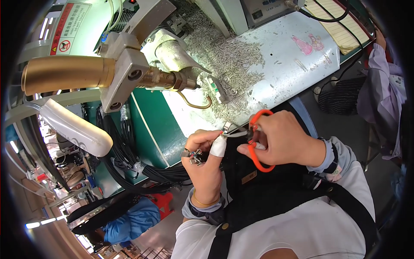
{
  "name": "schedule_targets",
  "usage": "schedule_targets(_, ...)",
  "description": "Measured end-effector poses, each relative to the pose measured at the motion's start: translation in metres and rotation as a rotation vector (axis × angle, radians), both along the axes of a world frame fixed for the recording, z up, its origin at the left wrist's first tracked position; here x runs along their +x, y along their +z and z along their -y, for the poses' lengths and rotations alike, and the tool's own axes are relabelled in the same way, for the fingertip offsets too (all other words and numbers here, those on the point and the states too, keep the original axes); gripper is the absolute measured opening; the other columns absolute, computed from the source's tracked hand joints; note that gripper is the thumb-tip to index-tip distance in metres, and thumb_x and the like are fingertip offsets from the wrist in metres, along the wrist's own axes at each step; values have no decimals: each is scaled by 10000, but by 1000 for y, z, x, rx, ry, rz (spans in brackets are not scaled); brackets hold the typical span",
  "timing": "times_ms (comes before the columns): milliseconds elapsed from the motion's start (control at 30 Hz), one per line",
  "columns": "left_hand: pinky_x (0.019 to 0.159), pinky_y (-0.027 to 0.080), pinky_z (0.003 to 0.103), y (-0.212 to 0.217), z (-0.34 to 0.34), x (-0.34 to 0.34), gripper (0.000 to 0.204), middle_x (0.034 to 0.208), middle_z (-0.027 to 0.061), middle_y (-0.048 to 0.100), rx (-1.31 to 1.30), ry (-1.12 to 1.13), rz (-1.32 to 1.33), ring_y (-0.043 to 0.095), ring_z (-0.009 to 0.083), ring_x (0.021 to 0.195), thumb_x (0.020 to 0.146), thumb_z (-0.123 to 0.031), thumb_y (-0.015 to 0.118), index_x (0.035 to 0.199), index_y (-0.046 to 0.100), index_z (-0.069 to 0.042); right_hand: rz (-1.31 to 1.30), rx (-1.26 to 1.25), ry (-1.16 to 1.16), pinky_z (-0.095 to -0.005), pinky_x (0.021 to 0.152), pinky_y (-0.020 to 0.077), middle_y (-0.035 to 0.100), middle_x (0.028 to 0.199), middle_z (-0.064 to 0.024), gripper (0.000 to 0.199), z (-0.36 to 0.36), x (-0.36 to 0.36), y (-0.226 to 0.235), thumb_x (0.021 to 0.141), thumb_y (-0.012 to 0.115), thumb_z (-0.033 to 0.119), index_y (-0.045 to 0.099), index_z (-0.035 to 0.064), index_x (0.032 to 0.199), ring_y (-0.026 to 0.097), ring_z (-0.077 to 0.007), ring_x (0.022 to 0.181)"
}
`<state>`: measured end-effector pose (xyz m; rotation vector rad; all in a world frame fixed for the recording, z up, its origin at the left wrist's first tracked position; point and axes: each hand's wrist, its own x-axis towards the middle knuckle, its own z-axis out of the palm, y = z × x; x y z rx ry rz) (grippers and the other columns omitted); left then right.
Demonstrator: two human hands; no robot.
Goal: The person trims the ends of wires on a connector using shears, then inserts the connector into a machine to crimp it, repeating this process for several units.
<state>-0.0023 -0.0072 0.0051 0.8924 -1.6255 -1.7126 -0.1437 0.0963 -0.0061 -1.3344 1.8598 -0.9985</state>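
Observation:
My right hand [282, 140] grips small cutters with orange handles [257, 142], their metal jaws pointing left toward my left hand. My left hand [205, 159] pinches a tiny metal part [226, 127] between thumb and a forefinger wrapped in white tape [218, 147]. Lower in the same hand sits a small cluster of metal pieces with thin coloured wires [193, 155]. The cutter jaws meet the pinched part just in front of the green bench edge.
A pale worktop [297, 64] strewn with a heap of several small metal pins [228, 60] lies ahead. A machine with a brass cylinder [64, 73] and metal block looms at left, black cables [129, 159] beneath it. Another person's sleeve [384, 82] is at right.

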Motion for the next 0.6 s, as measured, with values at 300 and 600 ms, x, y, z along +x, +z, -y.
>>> schedule_targets(300,552,356,165,4,4,-5,133,727,27,537,7,2,61,473,54,627,736,54,592,853,552,4,-37,13,-17,-309,428,389,513,495,-92,310,6,14,-17,765,621,259,493,12,629,543,-253,464)
schedule_targets(600,427,264,156,1,33,-24,120,685,-6,520,424,-126,-27,382,18,504,742,26,594,850,551,0,531,17,-23,-315,421,317,396,466,-109,347,13,5,-18,830,563,230,449,-14,612,347,-202,404)
